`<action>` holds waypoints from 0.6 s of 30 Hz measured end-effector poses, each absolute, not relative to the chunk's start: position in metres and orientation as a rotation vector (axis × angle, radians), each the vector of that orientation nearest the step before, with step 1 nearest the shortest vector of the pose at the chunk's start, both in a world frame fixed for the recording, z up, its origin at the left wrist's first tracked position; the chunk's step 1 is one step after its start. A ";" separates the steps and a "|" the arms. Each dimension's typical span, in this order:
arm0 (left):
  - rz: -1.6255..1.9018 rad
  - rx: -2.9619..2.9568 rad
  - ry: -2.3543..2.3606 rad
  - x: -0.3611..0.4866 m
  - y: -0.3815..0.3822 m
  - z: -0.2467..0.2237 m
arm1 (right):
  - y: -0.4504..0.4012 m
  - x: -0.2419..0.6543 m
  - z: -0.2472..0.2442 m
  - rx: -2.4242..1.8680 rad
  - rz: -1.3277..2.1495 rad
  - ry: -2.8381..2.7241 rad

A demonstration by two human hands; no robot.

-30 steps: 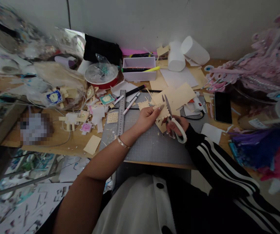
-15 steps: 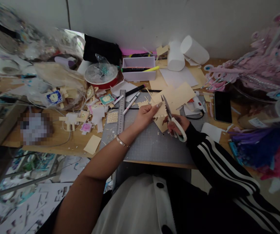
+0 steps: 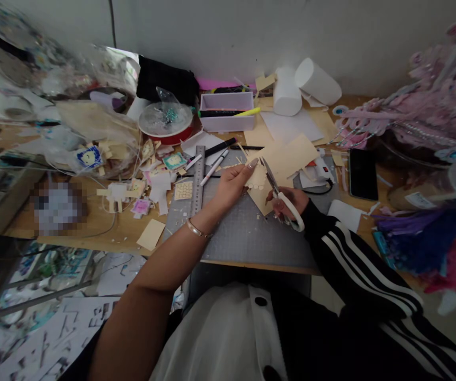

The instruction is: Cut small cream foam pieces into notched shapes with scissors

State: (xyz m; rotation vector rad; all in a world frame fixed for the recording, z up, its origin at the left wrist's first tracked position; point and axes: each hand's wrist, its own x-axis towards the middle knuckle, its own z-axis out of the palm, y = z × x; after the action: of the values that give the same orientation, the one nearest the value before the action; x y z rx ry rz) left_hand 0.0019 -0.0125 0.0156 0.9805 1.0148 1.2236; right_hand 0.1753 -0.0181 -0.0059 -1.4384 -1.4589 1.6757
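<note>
My left hand [image 3: 233,182] pinches a small cream paper piece [image 3: 256,179] with a scalloped edge, held up over the grey cutting mat [image 3: 243,238]. Just right of it, my right hand [image 3: 289,202] is closed round the white handles of the scissors [image 3: 272,179]. Their blades point up and away, slightly apart, with the tips close to my left fingertips. Behind both hands lie larger cream paper sheets [image 3: 297,153]. A metal ruler [image 3: 198,182] and a white pen [image 3: 214,168] are left of my left hand.
At the back stand a lilac box [image 3: 228,121] with pens and white rolls [image 3: 287,95]. A black phone [image 3: 363,174] and pink decorations [image 3: 418,111] are on the right. Left are a ribbon spool [image 3: 165,123], plastic bags and paper scraps [image 3: 158,188].
My left hand has moved slightly left, drawing the paper piece away from the scissors, so more of its scalloped edge shows. The scissors have shifted a little left at their tips.
</note>
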 end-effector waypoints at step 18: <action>1.216 1.043 1.061 0.000 -0.011 0.012 | -0.017 0.178 0.000 -1.346 1.690 -1.507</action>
State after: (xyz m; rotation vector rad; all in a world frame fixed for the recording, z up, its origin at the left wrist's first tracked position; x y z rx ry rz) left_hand -0.0002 -0.0110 0.0117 1.0432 1.0611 1.2163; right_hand 0.1776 -0.0169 0.0004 -1.3456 -1.5067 1.6901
